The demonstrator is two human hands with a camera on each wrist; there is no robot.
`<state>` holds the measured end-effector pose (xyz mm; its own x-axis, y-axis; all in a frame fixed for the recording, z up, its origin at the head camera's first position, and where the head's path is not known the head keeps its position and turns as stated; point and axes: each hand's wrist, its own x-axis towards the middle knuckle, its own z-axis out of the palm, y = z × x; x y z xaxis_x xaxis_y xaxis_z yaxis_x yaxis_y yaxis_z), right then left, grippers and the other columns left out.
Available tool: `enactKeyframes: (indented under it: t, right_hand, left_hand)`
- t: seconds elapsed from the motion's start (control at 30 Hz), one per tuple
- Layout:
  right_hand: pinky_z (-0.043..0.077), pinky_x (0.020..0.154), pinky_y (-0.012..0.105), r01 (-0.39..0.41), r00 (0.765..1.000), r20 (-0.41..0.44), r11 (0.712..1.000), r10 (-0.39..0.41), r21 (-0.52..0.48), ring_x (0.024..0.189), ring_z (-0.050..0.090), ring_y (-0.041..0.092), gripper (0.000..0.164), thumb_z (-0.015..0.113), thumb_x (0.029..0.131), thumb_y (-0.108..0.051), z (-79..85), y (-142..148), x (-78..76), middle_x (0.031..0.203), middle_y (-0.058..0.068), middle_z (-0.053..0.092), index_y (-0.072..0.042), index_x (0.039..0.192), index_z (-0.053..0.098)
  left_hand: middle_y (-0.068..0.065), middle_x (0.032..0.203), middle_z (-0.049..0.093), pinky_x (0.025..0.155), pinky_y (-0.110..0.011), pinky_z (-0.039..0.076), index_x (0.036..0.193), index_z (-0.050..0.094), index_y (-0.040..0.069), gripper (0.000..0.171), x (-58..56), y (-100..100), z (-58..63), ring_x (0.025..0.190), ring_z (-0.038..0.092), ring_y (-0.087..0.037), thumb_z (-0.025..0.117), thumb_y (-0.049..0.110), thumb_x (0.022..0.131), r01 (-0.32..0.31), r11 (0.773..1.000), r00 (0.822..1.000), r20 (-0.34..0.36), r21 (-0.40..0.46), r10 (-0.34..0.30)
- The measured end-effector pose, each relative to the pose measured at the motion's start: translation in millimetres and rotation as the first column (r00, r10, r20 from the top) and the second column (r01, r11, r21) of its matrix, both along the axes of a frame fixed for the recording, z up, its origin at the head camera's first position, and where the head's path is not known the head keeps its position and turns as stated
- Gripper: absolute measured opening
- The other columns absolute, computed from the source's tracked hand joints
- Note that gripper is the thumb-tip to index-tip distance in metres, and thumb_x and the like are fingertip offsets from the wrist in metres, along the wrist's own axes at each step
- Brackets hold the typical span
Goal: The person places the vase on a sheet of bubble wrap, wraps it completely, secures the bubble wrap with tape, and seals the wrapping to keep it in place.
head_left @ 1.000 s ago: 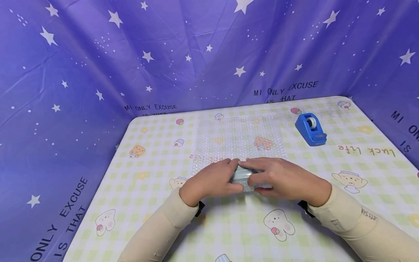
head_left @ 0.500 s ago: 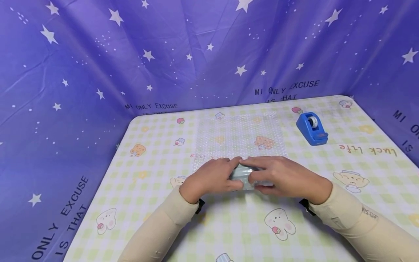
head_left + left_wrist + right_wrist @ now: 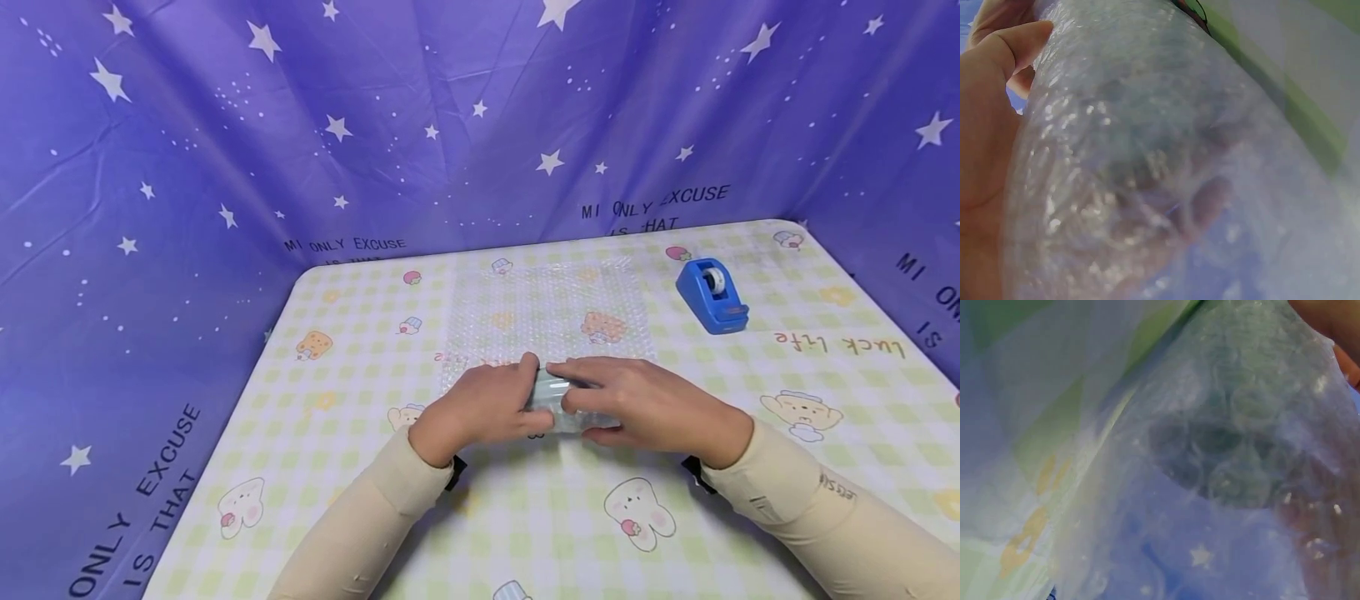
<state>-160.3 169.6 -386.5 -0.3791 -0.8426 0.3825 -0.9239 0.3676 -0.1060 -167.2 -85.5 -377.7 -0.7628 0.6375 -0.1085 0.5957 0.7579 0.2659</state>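
Observation:
In the head view, a pale green object in bubble wrap (image 3: 552, 389) lies at the near edge of a flat, clear bubble wrap sheet (image 3: 547, 308). My left hand (image 3: 487, 404) grips its left end, with the thumb on the near side and the fingers over the far side. The right hand (image 3: 637, 408) holds the other end, its fingers curled over the top. Both wrist views show clear wrap (image 3: 1116, 125) loosely surrounding the greenish object. Through the wrap in the right wrist view, a dark rounded end (image 3: 1216, 456) shows. What kind of object it is cannot be made out.
A blue tape dispenser (image 3: 712, 296) with a roll of tape stands at the right rear of the table. Beneath everything lies a green-checked tablecloth (image 3: 315, 492) with cartoon prints. Purple star-patterned curtains (image 3: 450, 125) hang around the back and sides.
Both hands have shifted very slightly with the wrapped object, away from the body. The left fingers have moved on the object, and one now stands higher at its far side.

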Motion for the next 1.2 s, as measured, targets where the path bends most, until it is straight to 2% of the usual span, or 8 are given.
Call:
enactKeyframes:
  t: [0.23, 0.43, 0.97, 1.2]
  right_hand:
    - [0.060, 0.086, 0.039, 0.027, 1.000, 0.009, 0.999, -0.027, 0.026, 0.128, 0.063, 0.024, 0.042, 0.094, 0.074, -0.031, -1.3, 0.2, 0.4, 0.149, 0.008, 0.059, -0.027, 0.103, 0.065]
    - [0.060, 0.086, 0.041, 0.018, 1.000, 0.006, 1.000, -0.018, 0.014, 0.130, 0.062, 0.025, 0.043, 0.095, 0.072, -0.027, -1.7, 0.0, 0.2, 0.148, 0.009, 0.060, -0.026, 0.102, 0.064]
    - [0.060, 0.088, 0.042, -0.001, 1.000, 0.002, 1.000, 0.001, -0.029, 0.128, 0.065, 0.026, 0.035, 0.092, 0.075, -0.021, -2.8, 1.0, -2.3, 0.144, 0.010, 0.064, -0.025, 0.097, 0.066]
    - [0.059, 0.091, 0.043, -0.004, 0.999, 0.049, 0.999, 0.006, -0.042, 0.129, 0.064, 0.026, 0.034, 0.092, 0.076, -0.019, -1.0, 1.2, -2.7, 0.144, 0.009, 0.064, -0.025, 0.097, 0.066]
  left_hand:
    - [0.002, 0.080, 0.057, 0.051, -0.025, 0.042, 0.110, 0.046, 0.012, 0.037, -0.6, 0.0, -0.4, 0.058, 0.051, -0.013, 0.051, 0.044, 0.093, 0.034, 0.999, 0.999, -0.034, -0.004, -0.034]
    - [0.002, 0.080, 0.057, 0.053, -0.024, 0.042, 0.110, 0.047, 0.010, 0.037, -0.2, -0.6, -0.7, 0.058, 0.052, -0.013, 0.051, 0.043, 0.095, 0.066, 0.998, 0.995, -0.073, -0.005, -0.066]
    - [0.003, 0.079, 0.056, 0.052, -0.022, 0.042, 0.107, 0.045, 0.012, 0.035, -1.4, -1.5, -0.9, 0.057, 0.050, -0.011, 0.054, 0.042, 0.093, 0.075, 0.996, 0.997, -0.038, 0.046, -0.074]
    - [0.002, 0.081, 0.056, 0.055, -0.023, 0.043, 0.109, 0.044, 0.012, 0.037, -1.5, -2.0, 0.9, 0.061, 0.051, -0.011, 0.058, 0.042, 0.091, 0.059, 0.995, 0.998, 0.006, 0.077, -0.059]
